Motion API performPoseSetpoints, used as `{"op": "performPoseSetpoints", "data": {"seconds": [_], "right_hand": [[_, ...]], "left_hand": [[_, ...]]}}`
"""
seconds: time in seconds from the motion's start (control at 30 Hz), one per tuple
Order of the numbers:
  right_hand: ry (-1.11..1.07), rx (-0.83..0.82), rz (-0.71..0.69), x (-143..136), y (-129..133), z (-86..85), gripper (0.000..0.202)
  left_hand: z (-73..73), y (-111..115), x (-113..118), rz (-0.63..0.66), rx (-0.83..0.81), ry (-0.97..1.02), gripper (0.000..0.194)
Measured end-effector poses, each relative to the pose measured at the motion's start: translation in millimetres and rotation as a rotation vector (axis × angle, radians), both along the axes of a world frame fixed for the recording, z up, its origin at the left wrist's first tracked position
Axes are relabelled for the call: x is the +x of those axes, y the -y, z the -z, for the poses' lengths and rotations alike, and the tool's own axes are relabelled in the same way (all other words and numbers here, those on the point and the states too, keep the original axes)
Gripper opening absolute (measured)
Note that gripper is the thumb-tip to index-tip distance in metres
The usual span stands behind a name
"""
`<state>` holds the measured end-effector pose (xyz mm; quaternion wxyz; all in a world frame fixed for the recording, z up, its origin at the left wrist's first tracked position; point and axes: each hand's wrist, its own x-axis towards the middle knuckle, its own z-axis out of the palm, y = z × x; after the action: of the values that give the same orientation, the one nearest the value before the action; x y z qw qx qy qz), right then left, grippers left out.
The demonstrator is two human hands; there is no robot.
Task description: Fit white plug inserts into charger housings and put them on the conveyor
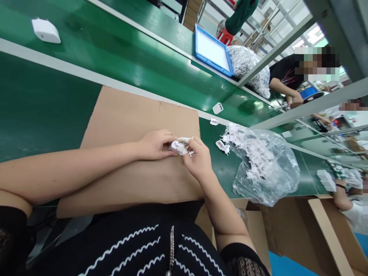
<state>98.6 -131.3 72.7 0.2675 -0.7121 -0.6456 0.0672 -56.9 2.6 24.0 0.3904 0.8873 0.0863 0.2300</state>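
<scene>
White plastic piece is being gripped by the left hand and right hand above a cardboard sheet, their fingers partly hiding it; a clear bag of small white parts is lying to the right, a white shell resting far left

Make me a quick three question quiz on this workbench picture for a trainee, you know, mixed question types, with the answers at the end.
1. Multiple choice: what lies beneath the left hand?
A) a white cloth
B) a cardboard sheet
C) a steel plate

2. True or false: the small piece held between the hands is black.

3. Short answer: which hand is nearer the clear plastic bag?

Key:
1. B
2. False; the small piece is white.
3. The right hand.
</scene>
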Motion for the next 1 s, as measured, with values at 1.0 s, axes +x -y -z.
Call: {"op": "performPoseSetpoints", "data": {"seconds": [1.0], "right_hand": [[-0.360,0.480,-0.246,-4.5,18.1,47.4,0.066]], "left_hand": [[-9.3,17.4,-3.3,-0.188,0.281,0.419,0.059]]}}
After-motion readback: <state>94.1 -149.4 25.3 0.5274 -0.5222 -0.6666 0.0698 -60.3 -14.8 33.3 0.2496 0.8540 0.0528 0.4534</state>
